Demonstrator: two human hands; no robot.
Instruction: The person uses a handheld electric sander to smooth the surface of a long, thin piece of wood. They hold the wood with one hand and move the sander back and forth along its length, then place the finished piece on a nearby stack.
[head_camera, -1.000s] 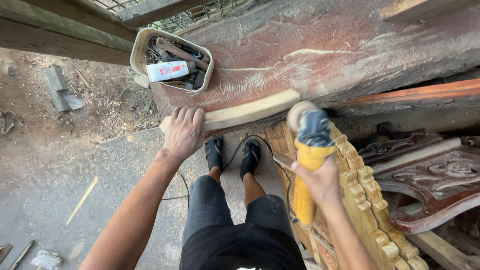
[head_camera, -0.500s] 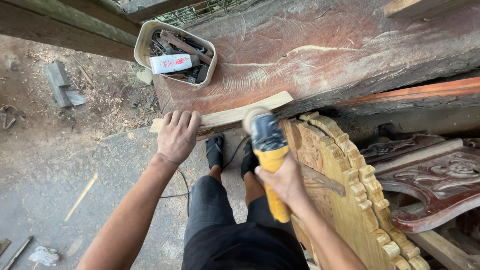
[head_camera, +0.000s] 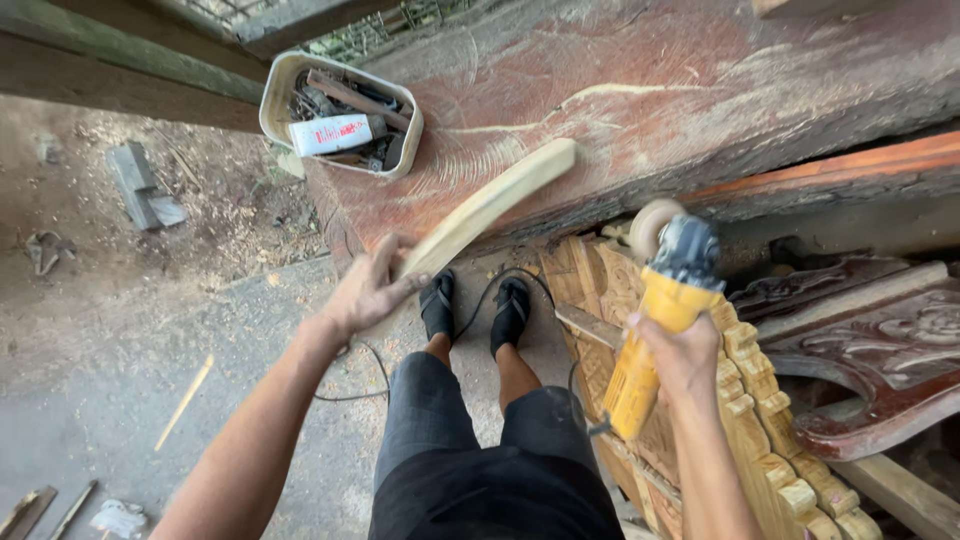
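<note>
A broad reddish slab (head_camera: 700, 110) spans the top of the view and serves as the work surface. A pale carved panel (head_camera: 745, 400) leans on edge beside the person's right leg, out of the way. On the slab, near its left end, a tray (head_camera: 283, 80) keeps small tools within reach. A curved pale wood strip (head_camera: 495, 205) lies slanted on the slab, its lower end clasped in the left hand (head_camera: 365, 290). The right hand (head_camera: 680, 355) is clenched around a yellow angle grinder (head_camera: 655, 320), sanding disc raised clear of the strip.
</note>
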